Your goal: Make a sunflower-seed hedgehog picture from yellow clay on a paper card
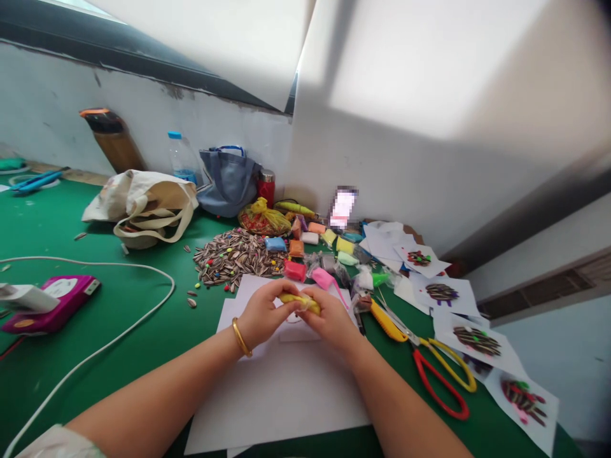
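Between my two hands, above white paper (281, 388), is a small packet of yellow clay (311, 306) in clear wrap. My left hand (267, 312), with a gold bangle at the wrist, pinches its left end. The fingers of my right hand (330, 317) are closed on the right end. A smaller white sheet lies under the hands, its drawing mostly hidden by them. Just beyond sit a red clay packet (294, 270), a pink one (324, 278) and a heap of striped sunflower seeds (233, 257) mixed with small coloured balls.
Scissors (415, 340) with red and yellow handles lie right of the paper, beside seed-decorated cards (477, 341). Bags (229, 181), bottles and a propped phone (343, 208) stand along the wall. At left are a white cable (143, 321) and a purple box (67, 302).
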`<action>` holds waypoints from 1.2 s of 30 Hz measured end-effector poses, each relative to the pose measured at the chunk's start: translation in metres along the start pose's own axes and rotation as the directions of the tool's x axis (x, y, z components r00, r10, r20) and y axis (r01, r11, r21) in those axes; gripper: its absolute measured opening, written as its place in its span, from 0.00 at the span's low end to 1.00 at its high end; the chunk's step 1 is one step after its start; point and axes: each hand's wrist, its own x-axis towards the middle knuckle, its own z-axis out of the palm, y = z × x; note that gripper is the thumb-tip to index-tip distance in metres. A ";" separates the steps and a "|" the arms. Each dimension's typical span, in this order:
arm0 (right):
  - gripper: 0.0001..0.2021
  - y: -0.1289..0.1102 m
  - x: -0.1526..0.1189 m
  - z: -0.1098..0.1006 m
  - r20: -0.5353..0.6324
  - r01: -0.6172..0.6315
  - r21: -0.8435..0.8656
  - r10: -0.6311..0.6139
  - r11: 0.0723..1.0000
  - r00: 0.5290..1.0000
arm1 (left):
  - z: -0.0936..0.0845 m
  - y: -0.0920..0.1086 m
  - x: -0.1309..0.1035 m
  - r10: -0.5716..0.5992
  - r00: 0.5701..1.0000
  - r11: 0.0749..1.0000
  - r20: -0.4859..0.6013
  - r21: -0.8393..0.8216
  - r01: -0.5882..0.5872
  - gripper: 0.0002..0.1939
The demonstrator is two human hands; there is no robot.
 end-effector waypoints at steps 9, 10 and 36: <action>0.10 0.002 -0.002 0.001 -0.006 0.106 -0.251 -0.111 0.962 0.994 | -0.001 0.000 -0.001 0.165 0.980 0.978 0.115 0.113 -0.178 0.02; 0.09 0.002 -0.003 0.001 -0.005 0.123 -0.289 -0.130 0.949 0.991 | -0.001 0.000 -0.001 0.171 0.979 0.977 0.110 0.109 -0.183 0.02; 0.12 0.005 0.000 0.001 -0.031 0.023 0.043 -0.021 0.999 0.999 | -0.003 -0.001 0.005 -0.083 0.996 0.989 -0.016 -0.121 0.081 0.09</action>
